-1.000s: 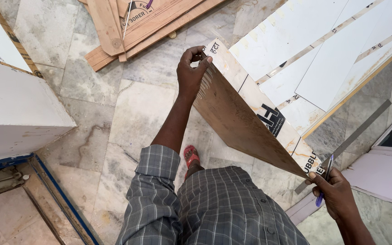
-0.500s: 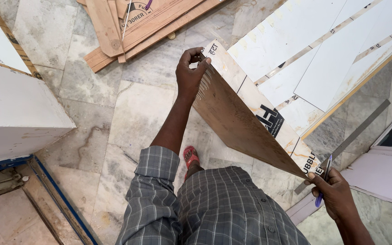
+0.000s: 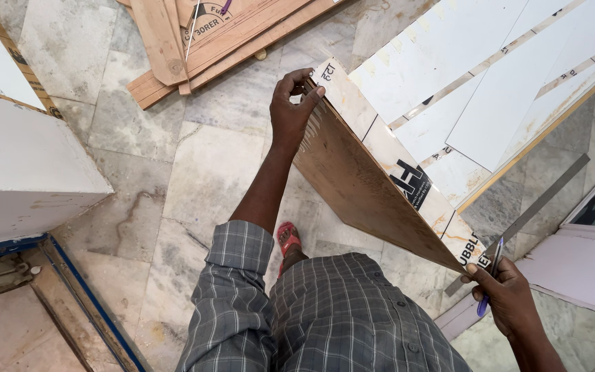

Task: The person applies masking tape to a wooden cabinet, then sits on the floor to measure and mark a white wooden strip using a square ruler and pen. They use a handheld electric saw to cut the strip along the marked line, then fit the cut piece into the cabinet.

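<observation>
- Board (image 3: 373,189): a thin brown sheet with a white printed face, held on edge and tilted, running from the far middle of the scene down to the near right. It is off the floor, carried between two hands at its opposite ends, which keeps so long and thin a piece from sagging.
- Left hand (image 3: 292,110): curled over the far top corner of the board, fingers hooked on the edge and thumb pressing from the other side; a pinch grip that steadies the high end.
- Right hand (image 3: 511,296): closed under the near low corner of the board, bearing its weight from below.
- Pen (image 3: 489,275): blue, tucked between the fingers of the right hand alongside the board's corner, kept there so that the hand stays free to hold.
- Shirt (image 3: 325,317): grey checked, sleeve rolled to the elbow on the left arm.
- Sandal (image 3: 288,240): red, on a foot just under the board, on the marble floor (image 3: 173,158).
- White sheets (image 3: 490,76): laid flat on the floor to the far right, overlapping, beyond the board.
- Wood offcuts (image 3: 194,41): stacked flat at the far middle.
- White cabinet (image 3: 22,172): at the left, well apart from the board.
- Metal strip (image 3: 538,200): lying flat at the right.
</observation>
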